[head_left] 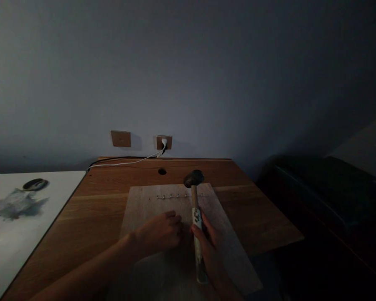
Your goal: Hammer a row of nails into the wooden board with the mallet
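My right hand [212, 246] is closed round the handle of a mallet [194, 198]. Its dark, rounded head points away from me, above the far part of a pale board [235, 251]. A row of several nails [171, 196] stands up from that board near its far edge. My left hand [164, 230] is closed, with its fingers curled, over the board's left-middle part and left of the mallet handle. The curled fingers hide whatever may be in them.
The board lies on a brown wooden table [103, 209] with a round cable hole [162, 171]. Wall socket [160, 143] holds a white plug and cords. At left a white tabletop [6, 259] carries a roll of tape [35, 184] and a crumpled plastic bag [17, 205].
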`<state>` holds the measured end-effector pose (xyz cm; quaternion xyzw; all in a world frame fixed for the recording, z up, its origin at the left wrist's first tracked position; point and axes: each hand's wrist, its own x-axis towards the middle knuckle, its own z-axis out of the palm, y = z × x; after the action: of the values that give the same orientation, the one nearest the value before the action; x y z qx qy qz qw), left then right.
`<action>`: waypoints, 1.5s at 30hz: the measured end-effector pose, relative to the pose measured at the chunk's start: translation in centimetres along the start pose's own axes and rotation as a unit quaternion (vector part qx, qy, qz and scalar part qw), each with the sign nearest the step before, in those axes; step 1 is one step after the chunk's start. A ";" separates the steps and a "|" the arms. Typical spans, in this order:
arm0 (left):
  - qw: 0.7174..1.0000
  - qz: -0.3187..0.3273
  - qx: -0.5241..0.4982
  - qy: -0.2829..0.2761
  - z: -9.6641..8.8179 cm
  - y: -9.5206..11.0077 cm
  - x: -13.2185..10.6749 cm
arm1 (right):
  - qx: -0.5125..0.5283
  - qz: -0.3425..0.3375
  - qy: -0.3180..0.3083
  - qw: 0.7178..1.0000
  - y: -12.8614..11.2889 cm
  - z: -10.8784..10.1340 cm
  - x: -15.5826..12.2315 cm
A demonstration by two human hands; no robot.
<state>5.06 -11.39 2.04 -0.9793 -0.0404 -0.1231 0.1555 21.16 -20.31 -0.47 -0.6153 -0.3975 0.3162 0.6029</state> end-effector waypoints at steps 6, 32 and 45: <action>1.000 -0.009 -0.013 0.000 -0.1 -0.5 -0.3 | 0.011 -0.010 -0.021 1.000 0.9 0.0 -0.4; 0.808 -0.467 -0.340 0.117 3.3 -10.1 -9.5 | 0.059 0.070 -0.112 0.989 -0.7 0.0 -0.8; 0.807 -0.455 -0.356 0.123 3.7 -8.9 -9.2 | 0.055 0.075 -0.181 0.979 -1.7 1.1 -0.8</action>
<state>-4.03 -2.19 -1.06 -0.8123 -0.4147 -0.3052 -0.2739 19.64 -20.58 1.10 -0.5423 -0.4345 0.4880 0.5283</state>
